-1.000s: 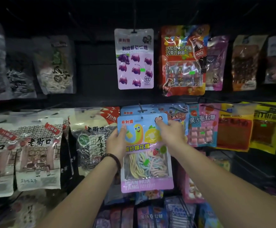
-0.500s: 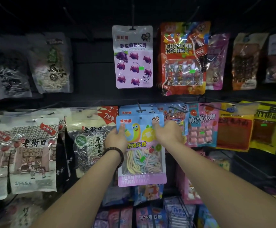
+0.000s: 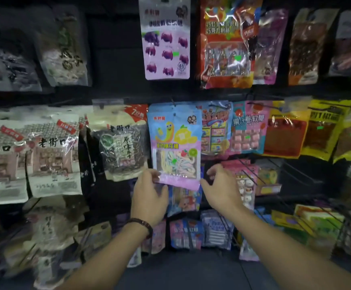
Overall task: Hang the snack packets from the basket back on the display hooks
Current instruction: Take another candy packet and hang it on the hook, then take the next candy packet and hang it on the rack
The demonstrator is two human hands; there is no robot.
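The candy packet [image 3: 175, 143] hangs on its hook [image 3: 172, 101], directly below the grape packet [image 3: 166, 38]. The left hand [image 3: 149, 197] touches its bottom corner, though I can't tell whether the fingers grip it; the right hand [image 3: 222, 185] has loose fingers and holds nothing. A snagging tug from that corner could unhook it.

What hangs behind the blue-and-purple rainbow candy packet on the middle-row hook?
Blue top edges of more packets peek out behind the rainbow candy packet on the same hook. Their faces and number are covered, so whether they match cannot be told.

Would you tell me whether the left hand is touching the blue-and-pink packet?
Touching. The head view shows the left hand's fingertips resting on the blue-and-pink packet's bottom-left corner.
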